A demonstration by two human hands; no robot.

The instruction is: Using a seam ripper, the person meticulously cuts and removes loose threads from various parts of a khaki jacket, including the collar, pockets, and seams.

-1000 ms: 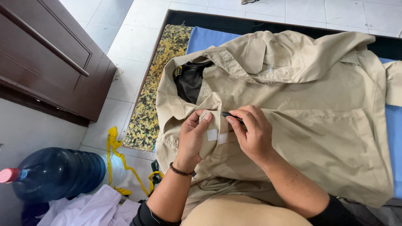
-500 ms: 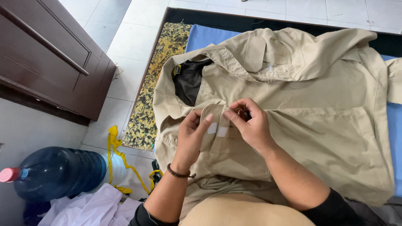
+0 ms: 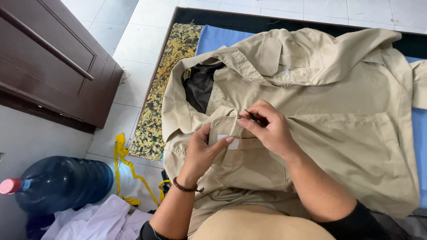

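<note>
A small white rectangular patch (image 3: pixel 227 141) lies on the pocket flap of a beige cotton shirt (image 3: pixel 338 115), which is spread flat over a blue mat (image 3: pixel 214 39) and reaches down to the person's lap. The left hand (image 3: pixel 202 153) pinches the flap beside the patch: the thumb lies across the patch's upper edge and the other fingers curl under the fabric, closed on it. Just to the right of the patch, the right hand (image 3: pixel 270 129) has thumb and forefinger pressed together on a thin dark sliver (image 3: pixel 249 114), perhaps a needle, though it is too small to tell; its tip sticks out just above the flap. A dark beaded bracelet (image 3: pixel 183 187) circles the left wrist below the patch.

Above and left of the patch, the shirt's open collar shows a black lining (image 3: pixel 199 85). Farther left of the shirt, a mottled yellow-and-black foam slab (image 3: pixel 165 84) lies along the mat's edge on a white tiled floor (image 3: pixel 133 40). Left of that stands a dark brown wooden cabinet (image 3: pixel 49 62). Below and left of the shirt, a yellow tape (image 3: pixel 126 165) trails on the floor beside a large dark blue water bottle with a red cap (image 3: pixel 62 182), and crumpled white cloth (image 3: pixel 100 220) lies near it.
</note>
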